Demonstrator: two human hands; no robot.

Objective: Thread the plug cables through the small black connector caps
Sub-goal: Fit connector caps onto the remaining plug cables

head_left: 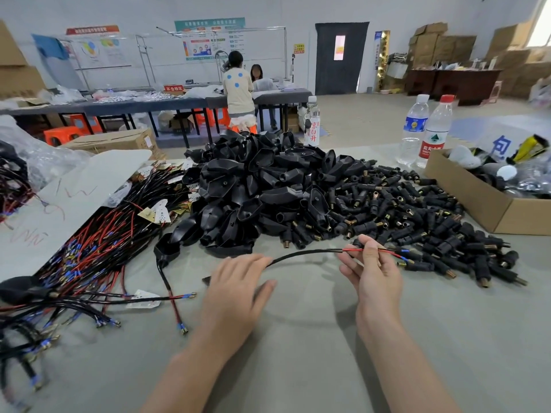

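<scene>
Black cable [298, 254] arcs between hands, red and black wires splayed, blue-tipped. Right hand [372, 271] fingers pinch wires; left hand [238, 281] fingers grip sheath.

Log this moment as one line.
right hand: pinching cable near split wires | left hand: holding other end | cap: none threaded yet

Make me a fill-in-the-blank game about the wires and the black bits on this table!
1. The right hand pinches the cable near its ____ and black inner wires.
2. The cardboard box sits on the ____ side of the table.
3. The bottle next to the blue-labelled bottle has a ____ cap.
4. The left hand holds the cable's other end, so the cable makes an ____ between the hands.

Missing words: red; right; red; arch
</scene>
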